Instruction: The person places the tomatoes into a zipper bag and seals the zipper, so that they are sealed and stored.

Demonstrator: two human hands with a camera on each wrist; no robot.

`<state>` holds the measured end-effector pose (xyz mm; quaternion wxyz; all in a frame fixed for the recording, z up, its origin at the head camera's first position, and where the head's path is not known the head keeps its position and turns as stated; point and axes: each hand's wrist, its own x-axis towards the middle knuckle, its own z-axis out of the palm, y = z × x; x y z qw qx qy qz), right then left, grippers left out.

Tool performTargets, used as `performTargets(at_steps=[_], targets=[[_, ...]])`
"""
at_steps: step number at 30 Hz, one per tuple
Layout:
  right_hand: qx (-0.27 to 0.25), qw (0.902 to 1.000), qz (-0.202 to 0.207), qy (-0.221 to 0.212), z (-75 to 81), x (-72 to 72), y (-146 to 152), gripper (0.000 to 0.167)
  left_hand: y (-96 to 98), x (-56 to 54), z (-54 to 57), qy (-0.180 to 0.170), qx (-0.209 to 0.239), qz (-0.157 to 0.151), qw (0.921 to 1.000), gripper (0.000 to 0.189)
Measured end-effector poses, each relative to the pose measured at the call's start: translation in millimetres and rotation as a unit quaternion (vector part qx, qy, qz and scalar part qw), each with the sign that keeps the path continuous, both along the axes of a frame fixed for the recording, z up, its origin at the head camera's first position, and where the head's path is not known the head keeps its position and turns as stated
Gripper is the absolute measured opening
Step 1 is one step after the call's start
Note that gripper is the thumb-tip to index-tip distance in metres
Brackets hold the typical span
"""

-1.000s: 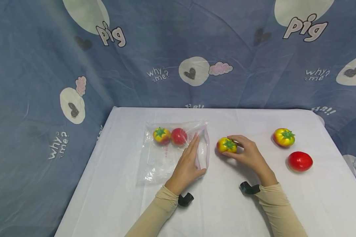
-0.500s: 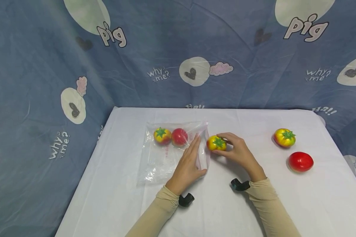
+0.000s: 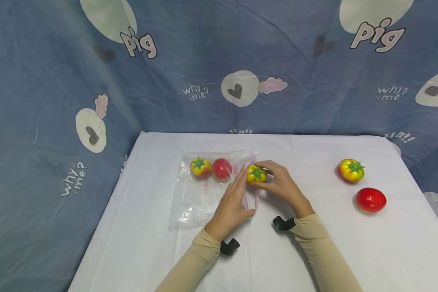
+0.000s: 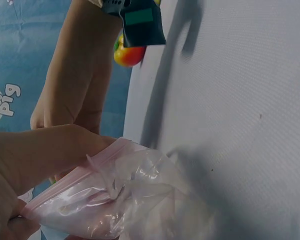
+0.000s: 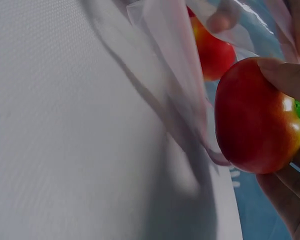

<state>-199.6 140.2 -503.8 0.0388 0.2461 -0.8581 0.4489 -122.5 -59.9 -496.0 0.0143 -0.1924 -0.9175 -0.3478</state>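
Observation:
A clear zip bag (image 3: 198,205) with a pink zip edge lies on the table. Two tomatoes, one yellow-red with a green star top (image 3: 200,167) and one red (image 3: 222,169), sit inside it. At the bag's mouth my left hand (image 3: 229,202) holds the edge, thumb and fingers spread along it; in the left wrist view the thumb lies on the pink zip edge (image 4: 122,150). My right hand (image 3: 284,186) grips another yellow-red tomato (image 3: 256,174) between thumb and fingers. Its red underside faces the raised mouth in the right wrist view.
To the right on the white table (image 3: 350,247) lie a yellow-red tomato (image 3: 350,170) and a red one (image 3: 370,200). A blue printed cloth (image 3: 190,48) hangs behind the table. Dark wrist cameras stick out at both cuffs.
My right hand has carried its tomato left, from beside the bag to its mouth, where it now overlaps the zip edge. The left hand has stayed in place.

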Motion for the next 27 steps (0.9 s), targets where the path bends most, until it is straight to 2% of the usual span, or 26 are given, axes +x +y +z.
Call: performTargets(at_steps=[7, 16, 23, 27], targets=[[0.016, 0.9996, 0.021, 0.007, -2.0, -4.8, -11.9, 0.058, 0.2, 1.0, 1.6, -0.006, -0.008, 0.000, 1.0000, 0.127], [0.056, 0.9979, 0.025, 0.020, -7.1, -8.3, -23.9, 0.051, 1.2, 2.2, 2.4, -0.007, -0.002, 0.000, 1.0000, 0.123], [0.069, 0.9969, 0.034, 0.015, -4.0, -6.0, -21.9, 0.057, 1.1, 2.0, 2.0, 0.002, -0.007, -0.001, 1.0000, 0.124], [0.058, 0.9972, 0.047, 0.002, -2.8, -4.0, -17.8, 0.063, 0.9, 1.2, 2.2, -0.002, -0.012, 0.002, 0.9999, 0.123]])
